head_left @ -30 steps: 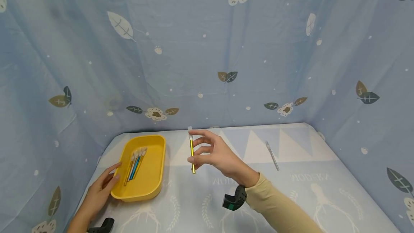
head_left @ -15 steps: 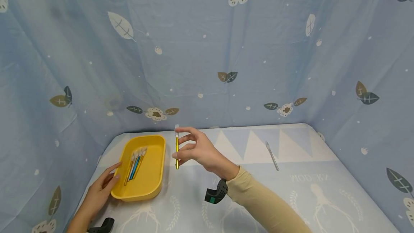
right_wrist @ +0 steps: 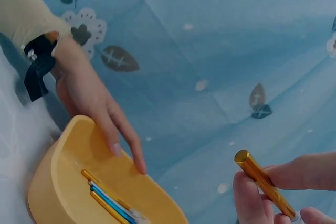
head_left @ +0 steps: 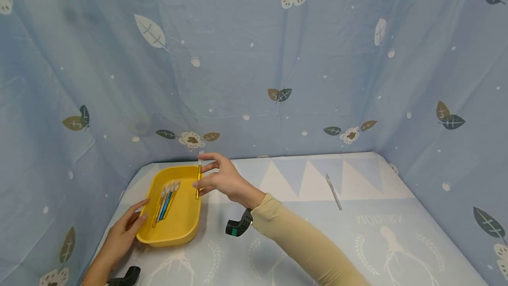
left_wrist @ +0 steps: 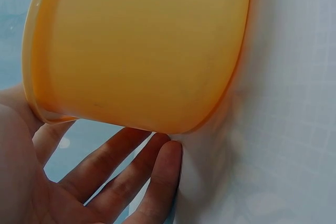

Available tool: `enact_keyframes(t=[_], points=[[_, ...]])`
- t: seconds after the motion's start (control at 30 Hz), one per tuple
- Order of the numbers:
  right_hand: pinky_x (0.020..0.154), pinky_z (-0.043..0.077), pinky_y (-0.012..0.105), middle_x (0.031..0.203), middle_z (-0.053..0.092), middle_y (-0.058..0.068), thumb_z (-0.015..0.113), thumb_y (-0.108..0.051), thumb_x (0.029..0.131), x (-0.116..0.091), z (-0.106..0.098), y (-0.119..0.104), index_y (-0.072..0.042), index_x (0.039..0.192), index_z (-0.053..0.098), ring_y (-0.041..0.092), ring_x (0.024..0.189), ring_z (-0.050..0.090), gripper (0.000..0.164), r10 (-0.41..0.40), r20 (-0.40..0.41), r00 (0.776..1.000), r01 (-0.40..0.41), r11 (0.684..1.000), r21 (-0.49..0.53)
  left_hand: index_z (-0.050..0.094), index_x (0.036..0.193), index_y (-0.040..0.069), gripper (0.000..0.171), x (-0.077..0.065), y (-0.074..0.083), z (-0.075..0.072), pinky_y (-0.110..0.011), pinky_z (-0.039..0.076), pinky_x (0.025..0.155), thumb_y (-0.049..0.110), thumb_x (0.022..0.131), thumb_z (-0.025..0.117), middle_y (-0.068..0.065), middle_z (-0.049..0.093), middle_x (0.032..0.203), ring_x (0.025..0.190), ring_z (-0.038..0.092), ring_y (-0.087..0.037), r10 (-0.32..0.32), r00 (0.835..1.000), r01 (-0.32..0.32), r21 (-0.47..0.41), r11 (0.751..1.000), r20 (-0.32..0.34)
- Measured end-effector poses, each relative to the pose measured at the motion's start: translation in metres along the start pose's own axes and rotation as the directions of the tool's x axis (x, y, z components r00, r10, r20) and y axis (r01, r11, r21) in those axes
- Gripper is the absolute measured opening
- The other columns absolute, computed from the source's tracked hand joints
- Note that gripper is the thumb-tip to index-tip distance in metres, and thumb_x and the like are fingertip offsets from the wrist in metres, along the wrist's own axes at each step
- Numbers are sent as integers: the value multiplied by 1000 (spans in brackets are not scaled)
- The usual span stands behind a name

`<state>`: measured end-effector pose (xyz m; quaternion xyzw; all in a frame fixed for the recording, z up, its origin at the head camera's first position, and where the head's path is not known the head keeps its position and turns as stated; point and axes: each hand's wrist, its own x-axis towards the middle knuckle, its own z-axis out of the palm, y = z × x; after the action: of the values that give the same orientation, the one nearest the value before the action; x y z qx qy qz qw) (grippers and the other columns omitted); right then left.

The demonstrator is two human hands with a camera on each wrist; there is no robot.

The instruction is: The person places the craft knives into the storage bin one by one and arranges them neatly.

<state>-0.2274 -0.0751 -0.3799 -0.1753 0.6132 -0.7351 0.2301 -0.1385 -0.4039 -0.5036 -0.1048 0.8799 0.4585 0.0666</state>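
My right hand [head_left: 224, 180] pinches a gold craft knife [head_left: 199, 172] with a clear cap. It holds the knife upright above the right edge of a yellow tray [head_left: 180, 228]. In the right wrist view, the knurled handle of that craft knife [right_wrist: 265, 182] shows between thumb and fingers. My left hand [head_left: 119, 235] grips the tray's left rim, with thumb and index finger at the edge. Other fingers [left_wrist: 113, 166] lie against the outer wall in the left wrist view. Several capped craft knives [head_left: 166, 202], gold, blue and silver, lie side by side inside the tray.
A silver craft knife [head_left: 334, 192] lies by itself on the right part of the table. The patterned tablecloth [head_left: 301, 233] covers the table. A blue curtain [head_left: 254, 65] with leaves and flowers hangs at the back and both sides.
My right hand has carried the gold craft knife left, from the middle of the table to the tray's right edge. My left hand and the tray have stayed put.
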Motion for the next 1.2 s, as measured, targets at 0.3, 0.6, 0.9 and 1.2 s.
enact_keyframes(t=[0.3,0.6,0.9,1.2], points=[[78,67,51,129,59,25,81,19,86,34,19,15,-11,148,62,30,79,76,72,79,-19,997,-79,997,13,25,175,16,69,-2,2,1,-65,33,121,45,118,49,-33,21,175,156,30,-56,27,1000,-27,3,1000,-8],[81,63,60,118,62,25,79,23,83,59,37,28,-9,142,65,29,81,74,69,133,-43,990,-134,991,-17,29,174,14,68,-4,-2,1,-61,42,117,45,118,49,-34,32,171,150,42,-54,81,996,-80,38,996,-26],[88,61,64,100,70,18,81,20,85,79,50,38,-7,138,64,28,80,76,62,180,-39,983,-183,977,-105,30,174,13,68,-3,-1,3,-65,36,118,46,118,49,-34,29,172,152,39,-55,89,996,-89,18,996,-26],[80,65,57,95,69,15,81,20,84,87,73,48,-2,141,63,31,79,77,63,196,-86,977,-209,961,-181,29,174,14,67,-5,-2,1,-63,37,118,44,118,49,-34,28,172,152,38,-56,77,997,-77,16,997,-21]])
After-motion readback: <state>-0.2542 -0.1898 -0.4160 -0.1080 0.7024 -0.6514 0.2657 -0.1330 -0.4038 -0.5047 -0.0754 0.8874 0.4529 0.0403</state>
